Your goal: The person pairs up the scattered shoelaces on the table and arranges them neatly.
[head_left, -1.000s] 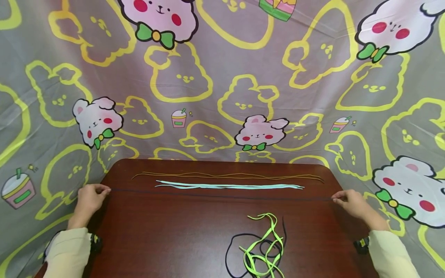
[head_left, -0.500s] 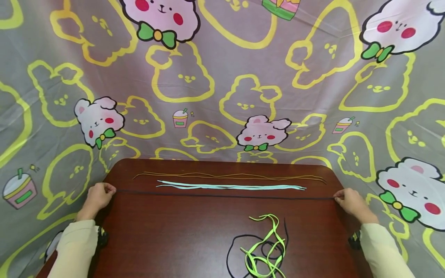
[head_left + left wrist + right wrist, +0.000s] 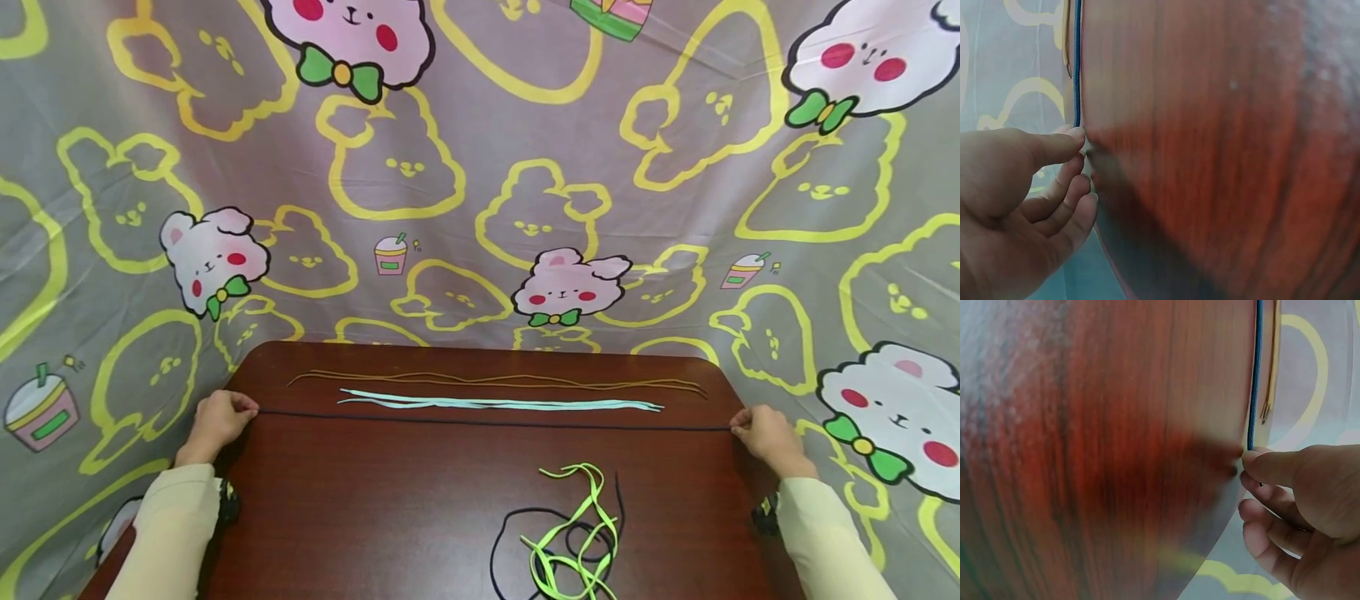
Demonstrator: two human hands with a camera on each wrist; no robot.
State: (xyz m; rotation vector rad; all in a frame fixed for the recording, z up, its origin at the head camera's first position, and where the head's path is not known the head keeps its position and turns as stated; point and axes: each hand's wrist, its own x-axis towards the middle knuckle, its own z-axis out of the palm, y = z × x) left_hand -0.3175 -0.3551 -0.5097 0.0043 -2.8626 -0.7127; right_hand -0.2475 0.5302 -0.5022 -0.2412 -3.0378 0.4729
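Observation:
A dark blue-black shoelace runs straight and taut from side to side over the table. My left hand pinches its left end between thumb and forefinger near the table's left edge. At the opposite edge my right hand pinches the other end the same way. The left wrist view shows the lace leaving the thumb tip, with the other fingers loosely bent. In the right wrist view a short tip of the lace pokes out below the thumb. Just behind it lie several pale mint laces, side by side.
Two brown laces lie along the back of the brown table. Nearer the front, a neon green lace and a dark lace lie tangled together. A patterned cloth encloses the back and sides.
The stretched lace has come slightly nearer the tabletop level and looks sharper. My left hand has shifted a little inward to the right; my right hand barely moved. The other laces lie unchanged.

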